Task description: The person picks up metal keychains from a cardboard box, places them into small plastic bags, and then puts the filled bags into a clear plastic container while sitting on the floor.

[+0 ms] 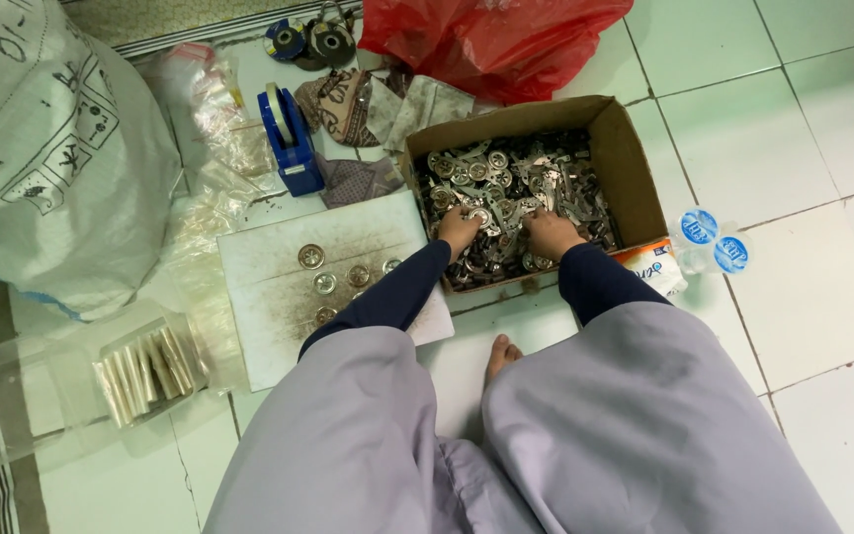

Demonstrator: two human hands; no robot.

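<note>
Metal parts [511, 188] fill the box [635, 168], dead ahead of both hands. Left hand [459, 230] and right hand [549, 234] sit side by side on the pile's near edge, fingers curled into it; whether either grips a piece, I cannot tell.

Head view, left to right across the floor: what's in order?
Large white woven sack → blue tape dispenser → open brown cardboard box of small metal parts → two clear plastic water cups with blue lids.

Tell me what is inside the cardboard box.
The cardboard box holds a heap of small metal parts. Both hands, left and right, cover some; the bottom is hidden.
</note>
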